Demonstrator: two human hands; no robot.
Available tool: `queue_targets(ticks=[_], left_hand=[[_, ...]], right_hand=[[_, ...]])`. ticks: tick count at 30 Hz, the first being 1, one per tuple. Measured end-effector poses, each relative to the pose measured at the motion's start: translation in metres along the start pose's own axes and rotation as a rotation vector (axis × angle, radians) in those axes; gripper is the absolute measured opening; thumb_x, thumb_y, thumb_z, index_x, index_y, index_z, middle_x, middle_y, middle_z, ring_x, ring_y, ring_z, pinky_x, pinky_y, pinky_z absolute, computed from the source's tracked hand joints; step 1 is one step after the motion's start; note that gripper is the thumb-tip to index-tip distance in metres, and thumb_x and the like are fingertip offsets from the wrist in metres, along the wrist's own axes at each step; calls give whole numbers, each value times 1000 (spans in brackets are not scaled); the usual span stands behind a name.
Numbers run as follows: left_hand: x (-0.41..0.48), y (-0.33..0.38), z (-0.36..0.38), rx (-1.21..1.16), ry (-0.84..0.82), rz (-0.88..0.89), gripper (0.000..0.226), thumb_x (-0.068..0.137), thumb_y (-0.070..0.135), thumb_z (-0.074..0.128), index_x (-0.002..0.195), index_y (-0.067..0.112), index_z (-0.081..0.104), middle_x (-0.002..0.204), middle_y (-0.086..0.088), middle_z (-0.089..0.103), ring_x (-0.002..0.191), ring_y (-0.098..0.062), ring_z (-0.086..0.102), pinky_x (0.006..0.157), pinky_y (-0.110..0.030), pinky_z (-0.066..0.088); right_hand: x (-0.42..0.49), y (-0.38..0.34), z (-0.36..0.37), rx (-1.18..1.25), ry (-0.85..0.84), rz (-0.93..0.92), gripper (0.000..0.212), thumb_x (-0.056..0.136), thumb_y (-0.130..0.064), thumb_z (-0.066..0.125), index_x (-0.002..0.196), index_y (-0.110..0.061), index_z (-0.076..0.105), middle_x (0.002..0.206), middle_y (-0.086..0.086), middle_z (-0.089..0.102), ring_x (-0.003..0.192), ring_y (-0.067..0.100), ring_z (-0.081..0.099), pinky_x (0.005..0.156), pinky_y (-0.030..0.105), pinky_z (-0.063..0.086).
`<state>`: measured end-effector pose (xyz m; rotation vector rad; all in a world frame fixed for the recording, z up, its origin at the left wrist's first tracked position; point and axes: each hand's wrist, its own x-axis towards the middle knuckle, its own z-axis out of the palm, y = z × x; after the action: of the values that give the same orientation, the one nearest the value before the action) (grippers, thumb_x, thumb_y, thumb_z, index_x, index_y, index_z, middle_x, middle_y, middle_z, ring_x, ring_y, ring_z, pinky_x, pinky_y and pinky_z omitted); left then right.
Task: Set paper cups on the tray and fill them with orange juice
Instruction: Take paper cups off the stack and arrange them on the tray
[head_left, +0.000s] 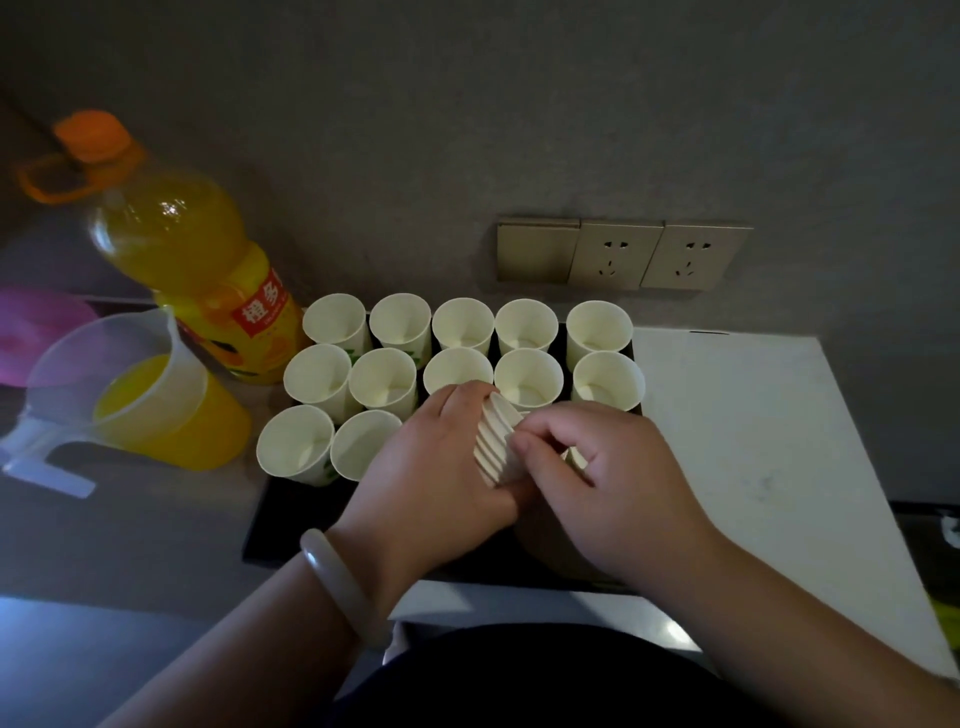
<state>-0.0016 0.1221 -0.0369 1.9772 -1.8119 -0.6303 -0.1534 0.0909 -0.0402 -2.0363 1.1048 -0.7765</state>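
A black tray lies on the counter with several empty white paper cups standing upright in rows on it. Above the tray's front part, my left hand grips a nested stack of paper cups. My right hand pinches the rim of the stack's end cup with thumb and fingers. A large orange juice bottle with an orange cap stands left of the tray. A clear plastic jug partly filled with orange juice sits in front of the bottle.
A pink object lies at the far left behind the jug. Wall sockets sit on the grey wall behind the tray. A white surface extends right of the tray. A pale bangle circles my left wrist.
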Motion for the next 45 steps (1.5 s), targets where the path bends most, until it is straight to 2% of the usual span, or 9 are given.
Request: queue_targets(ticks=[3,8,12,14,17,22,27,39,45], left_hand=[[-1,3,-2,23,33,-9,59,77,50,65,126,26,44,117,9,52,100,-12,54,72,-22,39],[-7,-16,-4,61,64,-72,66,69,57,70,123,27,47,115,10,55,95,-10,55,72,-23,43],[-10,-28,-6,35,71,-131,75,67,61,72,128,28,44,123,9,53,103,-9,51,84,-23,42],[-9,-27,-7,41,86,-124,76,68,61,72,129,28,44,125,8,52,106,-10,51,87,-24,43],[-6,-25,-9,41,105,-113,75,68,61,72,129,28,43,127,7,51,107,-10,50,84,-22,40],[-5,-23,-8,48,136,-95,76,69,62,70,131,29,41,131,8,50,103,-6,45,82,-20,35],[-7,-17,-4,53,116,-98,76,70,60,71,132,28,41,133,7,49,114,-14,48,82,-22,35],[-11,-13,4,48,96,-90,79,69,59,73,133,25,41,132,6,49,115,-12,48,83,-19,33],[-14,-10,9,67,86,-84,79,69,60,72,133,25,41,131,8,49,115,-9,47,83,-16,30]], right_hand=[[-3,-4,6,-86,90,-46,17,89,-24,55,76,-21,66,69,-12,60,70,4,55,62,16,41],[4,5,-22,-162,351,-66,19,93,-22,50,80,-15,63,73,-6,59,69,7,50,63,12,36],[-5,15,-35,-285,232,-175,14,88,-25,53,80,-16,61,73,-8,57,70,9,48,64,14,34],[-16,20,-30,-373,173,-255,14,83,-26,53,76,-16,61,71,-8,58,69,10,47,71,20,35],[-32,32,-26,-468,113,-371,12,81,-22,58,75,-15,66,72,-7,62,71,13,50,78,25,39],[-53,52,-22,-560,20,-464,11,81,-15,60,71,-16,64,68,-4,57,62,22,52,78,36,46],[-60,68,-17,-622,-45,-529,11,81,-15,60,72,-18,64,69,-5,57,63,20,51,81,34,45],[-74,100,-15,-684,-115,-513,14,79,-16,61,67,-20,58,67,-6,55,62,19,51,81,33,45],[-73,104,-13,-649,-109,-494,13,83,-19,57,76,-21,67,75,-7,63,68,17,58,88,30,42]])
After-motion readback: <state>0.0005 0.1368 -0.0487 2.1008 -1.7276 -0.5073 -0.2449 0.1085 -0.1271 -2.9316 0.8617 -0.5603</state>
